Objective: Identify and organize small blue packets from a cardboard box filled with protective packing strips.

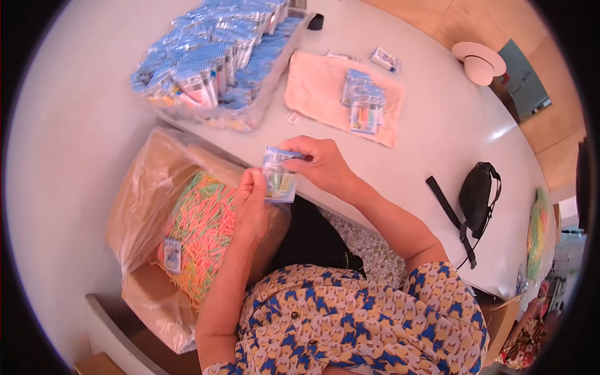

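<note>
Over the table's near edge, a small flat clear packet (281,187) with blue printed ends is held between my two hands. A few pale green and yellow sticks show inside it. My left hand (251,203) pinches its left edge. My right hand (320,164) grips it near the top, the fingers bent over the front. Just left of my left arm, an open cardboard box (165,150) lined with clear plastic holds a heap of thin pink, green and orange sticks (206,225). One packet (172,255) lies on the heap.
A clear plastic bin (259,112) full of blue-topped packets (206,53) stands at the far left. Several packets (365,109) lie on a pink cloth (312,87). Another small packet (385,59), a black pouch with straps (478,194) and a pale hat (480,62) are farther right.
</note>
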`<state>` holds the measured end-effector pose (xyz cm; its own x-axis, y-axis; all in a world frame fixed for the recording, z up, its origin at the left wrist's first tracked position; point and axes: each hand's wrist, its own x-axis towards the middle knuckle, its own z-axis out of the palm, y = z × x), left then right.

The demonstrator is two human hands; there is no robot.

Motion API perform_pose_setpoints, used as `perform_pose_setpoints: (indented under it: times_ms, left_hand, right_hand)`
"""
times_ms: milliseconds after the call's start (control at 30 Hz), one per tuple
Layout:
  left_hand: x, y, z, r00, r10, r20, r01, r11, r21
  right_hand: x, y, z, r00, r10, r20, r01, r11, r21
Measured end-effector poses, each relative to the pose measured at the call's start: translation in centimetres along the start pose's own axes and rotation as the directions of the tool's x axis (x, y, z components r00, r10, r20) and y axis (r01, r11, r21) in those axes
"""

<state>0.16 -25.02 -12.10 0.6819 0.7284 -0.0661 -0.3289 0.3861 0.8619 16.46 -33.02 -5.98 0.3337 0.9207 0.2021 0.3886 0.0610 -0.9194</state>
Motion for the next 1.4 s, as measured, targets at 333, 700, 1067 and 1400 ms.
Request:
perform_pose_setpoints:
  times_ms: [333,700,1067,1400]
  left_hand:
    - [-5.8,8.5,-17.0,0.929,0.368,-0.033,0.052,-0.041,0.998]
    - [-10.7,6.2,-26.0,0.716,0.104,-0.690,0.692,-0.235,0.683]
    - [-11.0,6.7,-25.6,0.575,0.374,-0.728,0.808,-0.118,0.577]
    - [-12.6,8.7,-26.0,0.731,0.303,-0.612,0.671,-0.152,0.726]
  right_hand:
    - [2.1,10.9,-20.4,0.953,-0.272,-0.134,-0.055,0.280,-0.958]
    - [2.9,1.5,-6.1,0.800,-0.594,0.082,0.378,0.394,-0.838]
    - [3.9,-3.1,5.3,0.684,-0.673,0.281,0.675,0.438,-0.594]
    - [4.6,-3.6,21.0,0.534,-0.555,0.638,0.747,0.664,-0.048]
